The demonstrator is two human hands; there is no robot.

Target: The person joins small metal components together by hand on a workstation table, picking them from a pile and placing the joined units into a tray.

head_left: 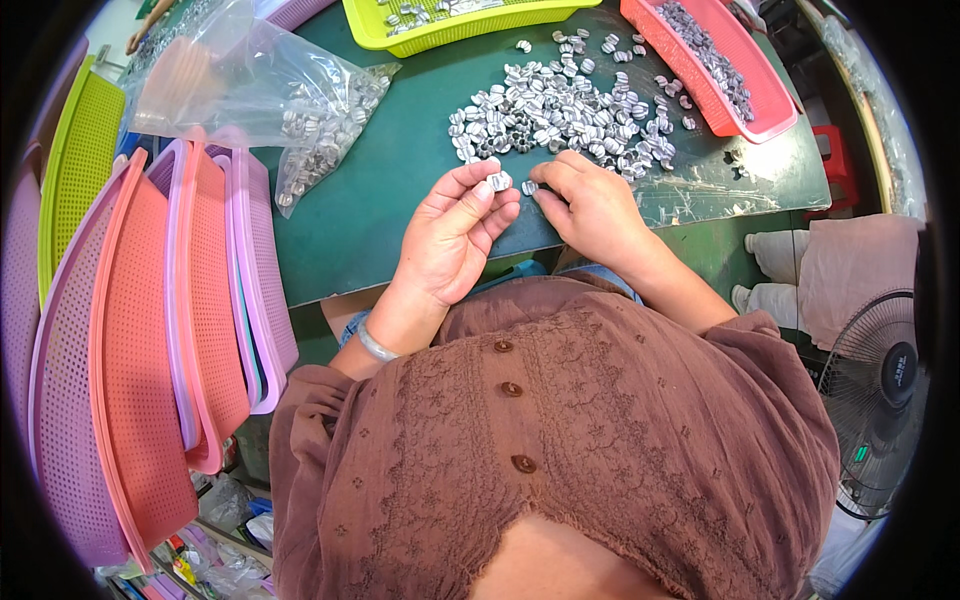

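Observation:
My left hand (455,225) is raised over the near table edge, palm up. Between its thumb and fingertips it pinches a small white-and-grey ribbed part (499,181). My right hand (592,205) is close beside it, its fingers bent around a second small grey-and-white part (529,187) at the fingertips. The two parts are a short gap apart. Just beyond both hands, a loose pile of similar small curved parts (570,110) spreads over the green table (420,130), some showing dark insides.
A clear plastic bag (330,120) of such parts lies at the left. At the back are a yellow-green basket (470,32) and a pink basket (765,122) holding parts. Stacked purple and coral baskets (150,400) stand left of the table; a black fan (875,380) is at right.

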